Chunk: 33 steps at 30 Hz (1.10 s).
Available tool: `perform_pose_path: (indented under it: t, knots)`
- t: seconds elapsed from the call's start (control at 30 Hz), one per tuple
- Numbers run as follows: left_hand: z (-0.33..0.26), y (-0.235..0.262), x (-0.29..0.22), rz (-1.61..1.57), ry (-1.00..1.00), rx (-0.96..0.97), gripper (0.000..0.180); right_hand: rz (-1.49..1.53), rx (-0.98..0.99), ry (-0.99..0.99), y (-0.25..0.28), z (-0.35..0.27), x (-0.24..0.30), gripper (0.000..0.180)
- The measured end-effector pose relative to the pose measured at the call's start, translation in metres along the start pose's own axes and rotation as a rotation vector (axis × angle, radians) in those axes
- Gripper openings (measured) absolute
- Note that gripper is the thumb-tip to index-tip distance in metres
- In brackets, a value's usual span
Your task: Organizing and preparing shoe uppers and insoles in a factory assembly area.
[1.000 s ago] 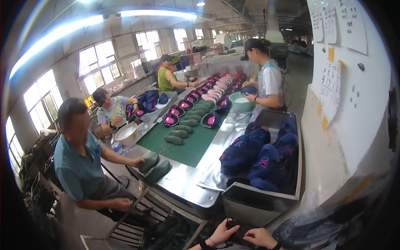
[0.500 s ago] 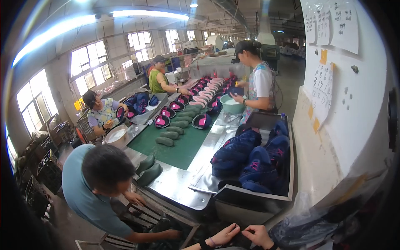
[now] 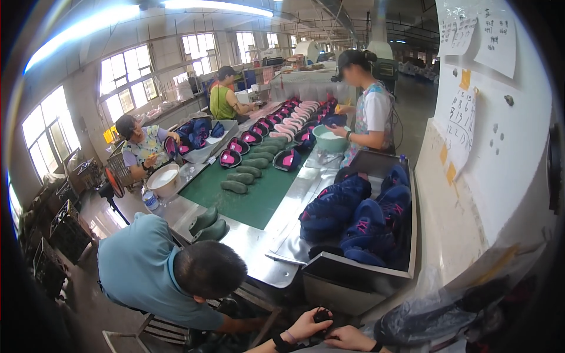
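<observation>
At the lower edge, my left hand [image 3: 307, 325] is closed around a small black object [image 3: 322, 316] whose kind I cannot make out. Just right of it, my right hand [image 3: 348, 339] has its fingers bent inward against something dark, which is mostly hidden. Both wrists wear black bands. Close behind my hands stands a metal bin [image 3: 353, 279]. Dark blue shoe uppers [image 3: 365, 226] with pink marks are heaped inside it.
A co-worker in a teal shirt [image 3: 138, 265] bends over a rack at left. Green shoe lasts [image 3: 234, 187], pink soles and uppers lie in rows on the green conveyor [image 3: 241, 206]. Other workers stand along it, near basins [image 3: 331, 139]. Plastic-wrapped material [image 3: 424, 312] lies at right.
My left hand has lifted slightly and moved left, and a black object now shows in it. My right hand has shifted left and down. The co-worker in teal has leaned rightward and lower.
</observation>
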<state>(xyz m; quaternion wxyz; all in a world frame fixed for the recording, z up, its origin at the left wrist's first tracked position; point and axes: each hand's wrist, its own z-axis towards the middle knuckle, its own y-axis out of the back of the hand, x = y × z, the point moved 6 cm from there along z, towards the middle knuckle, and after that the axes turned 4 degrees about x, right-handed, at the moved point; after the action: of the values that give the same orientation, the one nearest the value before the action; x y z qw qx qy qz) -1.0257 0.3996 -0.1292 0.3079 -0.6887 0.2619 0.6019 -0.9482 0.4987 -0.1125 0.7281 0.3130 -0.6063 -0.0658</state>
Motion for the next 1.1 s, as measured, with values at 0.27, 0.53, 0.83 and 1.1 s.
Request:
perform_pose_path:
  t: [0.27, 0.53, 0.83, 1.1]
  knots:
    - [-0.007, -0.007, 0.017, 0.120, 0.029, 0.170, 0.029, 0.419, 0.026, -0.427, 0.024, -0.001, 0.008, 0.019]
    - [-0.019, -0.018, -0.003, -0.053, 0.178, 0.237, 0.021, 0.434, -0.268, -0.479, 0.033, -0.011, -0.015, 0.016]
    - [-0.006, -0.008, 0.010, -0.147, 0.017, 0.061, 0.014, 0.123, 0.048, -0.295, 0.008, -0.002, 0.005, 0.024]
    - [-0.004, -0.004, 0.013, 0.460, 0.058, 0.032, 0.027, 0.129, 0.046, -0.295, 0.014, -0.003, 0.001, 0.024]
